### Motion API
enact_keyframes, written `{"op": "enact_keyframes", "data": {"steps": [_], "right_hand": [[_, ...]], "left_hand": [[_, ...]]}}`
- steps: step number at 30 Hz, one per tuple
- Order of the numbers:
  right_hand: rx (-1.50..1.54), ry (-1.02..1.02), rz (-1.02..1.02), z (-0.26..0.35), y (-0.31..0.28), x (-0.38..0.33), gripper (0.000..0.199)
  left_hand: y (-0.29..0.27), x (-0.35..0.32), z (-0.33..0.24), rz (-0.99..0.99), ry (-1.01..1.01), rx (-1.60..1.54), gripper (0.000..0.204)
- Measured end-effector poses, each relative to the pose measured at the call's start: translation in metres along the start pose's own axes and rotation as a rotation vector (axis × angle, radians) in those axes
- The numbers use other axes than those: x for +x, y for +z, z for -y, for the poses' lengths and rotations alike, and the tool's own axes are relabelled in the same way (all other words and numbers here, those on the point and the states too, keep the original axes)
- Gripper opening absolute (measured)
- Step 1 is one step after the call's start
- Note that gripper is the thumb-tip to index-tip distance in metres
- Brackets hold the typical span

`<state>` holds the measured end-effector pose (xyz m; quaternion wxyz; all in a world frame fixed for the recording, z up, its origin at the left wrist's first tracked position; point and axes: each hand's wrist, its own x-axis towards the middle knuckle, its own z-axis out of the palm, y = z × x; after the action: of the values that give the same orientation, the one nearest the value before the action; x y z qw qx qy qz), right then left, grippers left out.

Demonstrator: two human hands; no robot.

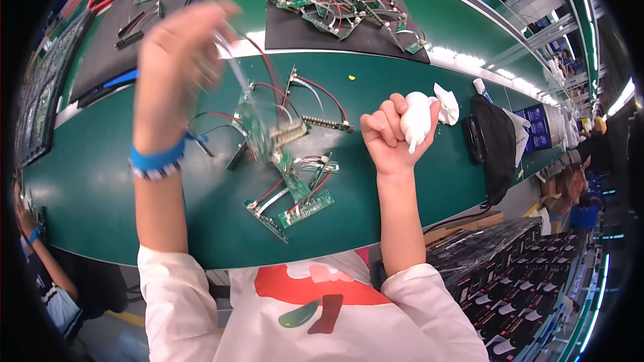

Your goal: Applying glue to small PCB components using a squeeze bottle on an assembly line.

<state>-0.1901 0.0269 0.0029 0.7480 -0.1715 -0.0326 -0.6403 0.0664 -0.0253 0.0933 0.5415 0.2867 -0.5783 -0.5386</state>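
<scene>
Your left hand (pixel 176 60), raised in the upper left of the frame, is blurred; its fingers are closed on thin wires from which one green circuit board (pixel 258 131) dangles just above the belt. Your right hand (pixel 392 133), centre right, is clenched in a fist around one white cloth (pixel 417 117). Below the hanging board, near the middle of the green belt (pixel 100 181), lies a small cluster of wired boards (pixel 295 194); I count about four, though they overlap. A second white cloth (pixel 448 104) lies just right of your fist, beside one black bag (pixel 495 144). At top centre, a dark mat (pixel 376 37) carries a heap of boards too tangled to count.
</scene>
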Motion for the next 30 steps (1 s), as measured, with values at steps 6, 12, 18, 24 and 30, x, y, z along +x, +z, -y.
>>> {"op": "enact_keyframes", "data": {"steps": [6,12,18,24,30], "right_hand": [[-0.018,0.013,0.046,0.0,-0.002,-0.003,0.052],[0.012,-0.013,-0.024,0.0,-0.003,-0.004,0.051],[0.031,-0.035,-0.073,0.0,-0.004,-0.005,0.051],[-0.025,0.005,0.059,0.0,-0.004,0.004,0.052],[-0.374,0.087,0.299,-0.022,0.006,-0.002,0.049]], "left_hand": [[0.013,0.0,0.003,-0.094,-0.005,0.063,0.027],[0.005,0.0,0.006,-0.01,0.058,0.091,0.023],[-0.002,0.006,0.001,-0.018,0.076,0.142,0.023],[0.004,0.003,0.0,0.068,-0.002,0.322,0.025],[0.033,-0.003,0.01,0.095,-0.229,0.189,0.029]]}}
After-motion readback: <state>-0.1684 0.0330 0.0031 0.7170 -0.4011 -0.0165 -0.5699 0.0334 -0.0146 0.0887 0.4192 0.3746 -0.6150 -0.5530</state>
